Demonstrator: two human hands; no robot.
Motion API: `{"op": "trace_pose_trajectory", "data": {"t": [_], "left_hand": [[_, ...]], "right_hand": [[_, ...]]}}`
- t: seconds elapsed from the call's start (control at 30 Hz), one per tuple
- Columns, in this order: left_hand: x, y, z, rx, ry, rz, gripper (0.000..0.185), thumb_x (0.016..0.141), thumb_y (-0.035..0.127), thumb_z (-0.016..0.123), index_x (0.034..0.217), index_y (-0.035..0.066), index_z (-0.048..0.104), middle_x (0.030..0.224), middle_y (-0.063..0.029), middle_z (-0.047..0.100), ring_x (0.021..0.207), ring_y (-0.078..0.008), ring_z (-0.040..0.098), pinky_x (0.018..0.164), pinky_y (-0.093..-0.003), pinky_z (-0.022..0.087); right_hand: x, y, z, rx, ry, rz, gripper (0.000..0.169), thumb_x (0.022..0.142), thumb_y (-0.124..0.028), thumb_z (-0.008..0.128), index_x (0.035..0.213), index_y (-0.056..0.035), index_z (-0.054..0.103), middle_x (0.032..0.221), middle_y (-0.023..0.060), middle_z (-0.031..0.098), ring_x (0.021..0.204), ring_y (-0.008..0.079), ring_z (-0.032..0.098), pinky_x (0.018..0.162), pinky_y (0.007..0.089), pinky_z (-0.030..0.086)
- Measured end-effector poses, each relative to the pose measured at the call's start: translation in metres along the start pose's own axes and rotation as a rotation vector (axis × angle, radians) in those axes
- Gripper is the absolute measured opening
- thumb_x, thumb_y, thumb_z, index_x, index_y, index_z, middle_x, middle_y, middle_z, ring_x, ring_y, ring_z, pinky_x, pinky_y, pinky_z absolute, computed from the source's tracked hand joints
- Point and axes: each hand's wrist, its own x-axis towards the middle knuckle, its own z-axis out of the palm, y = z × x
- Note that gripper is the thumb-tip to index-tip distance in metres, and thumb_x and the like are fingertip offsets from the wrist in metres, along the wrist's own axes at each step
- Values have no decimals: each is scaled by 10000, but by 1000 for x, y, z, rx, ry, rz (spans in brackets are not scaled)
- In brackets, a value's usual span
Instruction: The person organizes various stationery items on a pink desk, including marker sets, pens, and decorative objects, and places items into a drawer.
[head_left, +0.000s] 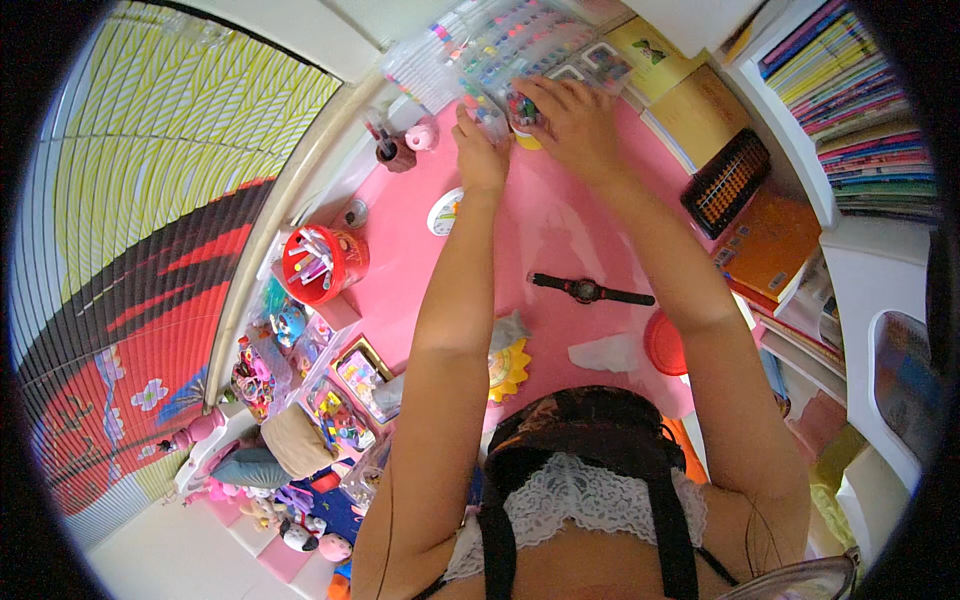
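Observation:
Both my arms reach to the far side of a pink desk top (525, 217). My left hand (480, 154) has its fingers around a clear plastic container (486, 116) with small coloured pieces inside. Beside it, my right hand (581, 124) grips a small clear jar (523, 111) with a yellow base and dark, red and green bits in it. The fingers partly hide both vessels. Just beyond my hands lie clear plastic bead organizer boxes (517, 45) with rows of coloured pieces.
A black wristwatch (589, 290) and a small white clock (446, 212) lie between my arms. On the left stands a red pen bucket (322, 262); nearby are a pink figurine (421, 136) and a brown holder (396, 156). Rightward are an abacus (726, 184), books (769, 240) and a red lid (666, 343).

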Motion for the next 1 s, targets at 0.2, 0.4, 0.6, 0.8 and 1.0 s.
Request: {"op": "trace_pose_trajectory", "data": {"t": [0.2, 0.4, 0.6, 0.8, 1.0], "left_hand": [[-6, 16, -15, -40, 128, 135, 879, 735, 103, 702, 1428, 30, 167, 1321, -251, 360, 1085, -388, 514, 904, -414, 448], [1, 21, -18, -156, 176, 201, 685, 734, 63, 638, 1362, 19, 367, 1315, -198, 460, 1188, -325, 483, 984, -368, 394], [-46, 39, -54, -351, 264, 43, 612, 788, 34, 602, 1357, 4, 376, 1298, -176, 492, 1106, -254, 550, 912, -337, 454], [-142, 71, -70, -497, -184, 107, 608, 797, -63, 514, 1377, 0, 342, 1351, -160, 430, 1207, -233, 475, 977, -325, 422], [-148, 90, -34, -274, -259, 395, 631, 812, -8, 564, 1390, -4, 311, 1372, -194, 404, 1299, -332, 377, 1077, -384, 310]], "right_hand": [[-26, -26, -16, 71, 37, 90, 617, 755, -206, 653, 1339, -202, 453, 1318, 92, 449, 1184, 340, 420, 981, 590, 294], [-118, -58, -22, 373, -222, 281, 582, 716, -68, 649, 1274, -117, 492, 1284, 95, 469, 1191, 311, 421, 1025, 462, 316], [-136, -60, -17, 662, -212, 360, 585, 728, -75, 672, 1278, -88, 471, 1278, 116, 475, 1197, 307, 439, 1020, 406, 361], [-116, -72, -49, 671, -47, 491, 901, 594, -154, 797, 1354, -11, 335, 1319, 190, 440, 1218, 330, 433, 1052, 411, 333], [-133, -9, -10, 648, 90, 739, 1002, 527, -200, 853, 1345, 5, 313, 1318, 202, 432, 1210, 346, 438, 1014, 428, 370]]}}
